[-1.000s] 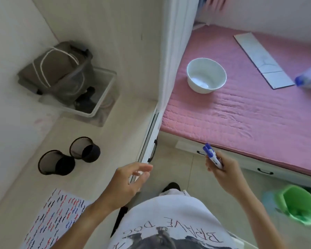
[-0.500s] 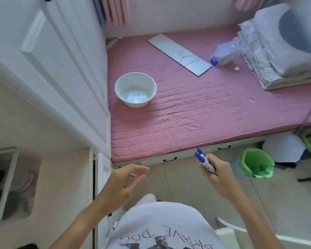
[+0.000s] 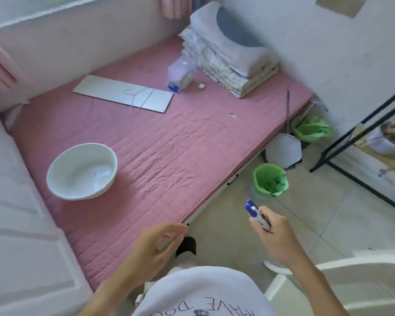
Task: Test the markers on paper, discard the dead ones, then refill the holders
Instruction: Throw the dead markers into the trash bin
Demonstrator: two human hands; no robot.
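My right hand [image 3: 273, 233] grips two white markers with blue caps [image 3: 253, 210], caps pointing up and away over the tiled floor. A small bin lined with a green bag [image 3: 269, 180] stands on the floor just beyond the markers, beside the bed's edge. My left hand [image 3: 156, 245] hovers over the near corner of the pink mattress [image 3: 169, 151], fingers loosely curved, holding nothing. The paper and the holders are out of view.
A white bowl [image 3: 82, 171] sits on the mattress at left. A grey board with a wire hanger [image 3: 123, 93], a plastic jar [image 3: 180, 76] and folded bedding [image 3: 230, 58] lie farther back. A second green-lined bin [image 3: 311, 131], a black rack [image 3: 360, 142] and a white chair [image 3: 342, 281] stand at right.
The view has swung right, away from the desk with its holders and paper, toward the bed and the green bins. My right hand keeps its grip on the markers.
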